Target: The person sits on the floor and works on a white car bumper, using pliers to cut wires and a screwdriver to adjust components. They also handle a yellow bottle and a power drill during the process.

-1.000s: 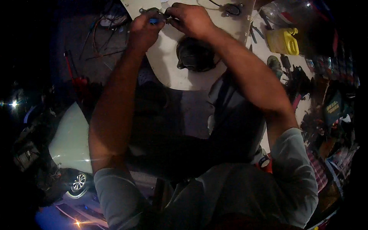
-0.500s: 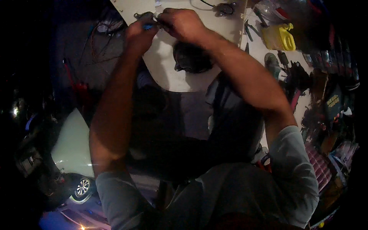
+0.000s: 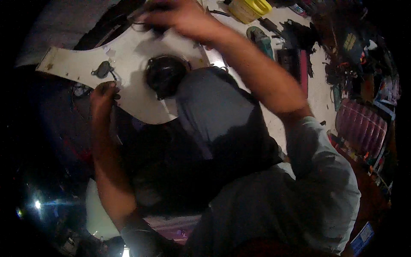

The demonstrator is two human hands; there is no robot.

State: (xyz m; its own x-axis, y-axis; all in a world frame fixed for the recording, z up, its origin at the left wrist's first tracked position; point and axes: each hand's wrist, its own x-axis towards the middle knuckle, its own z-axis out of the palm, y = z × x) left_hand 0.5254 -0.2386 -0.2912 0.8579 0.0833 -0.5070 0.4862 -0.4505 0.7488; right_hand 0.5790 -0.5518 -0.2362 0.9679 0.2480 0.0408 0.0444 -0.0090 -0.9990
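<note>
A pale, curved board [image 3: 132, 96] reaches over my lap. At its left edge my left hand [image 3: 104, 95] has its fingers pinched together beside the end of a thin dark piece; what is in them is too small to make out. Just beyond the fingertips, a small flat dark part [image 3: 102, 69] with a looped tip lies on the board. My right hand [image 3: 173, 19] is stretched over the far side of the board, its fingers smeared by motion. Below it rests a round black housing [image 3: 166, 76] with tabs at its rim, close to my knee.
A yellow cut-open jug [image 3: 249, 9] stands at the far right. Near it are a grey-green power tool [image 3: 260, 40] and dark clutter on a pale surface. Further right lies a ribbed maroon pad [image 3: 361, 127]. A pale green curved panel [image 3: 100, 214] is at lower left.
My hands have come apart from over the board. The right has moved to the far side; the left has dropped toward the left edge. The whole view has turned.
</note>
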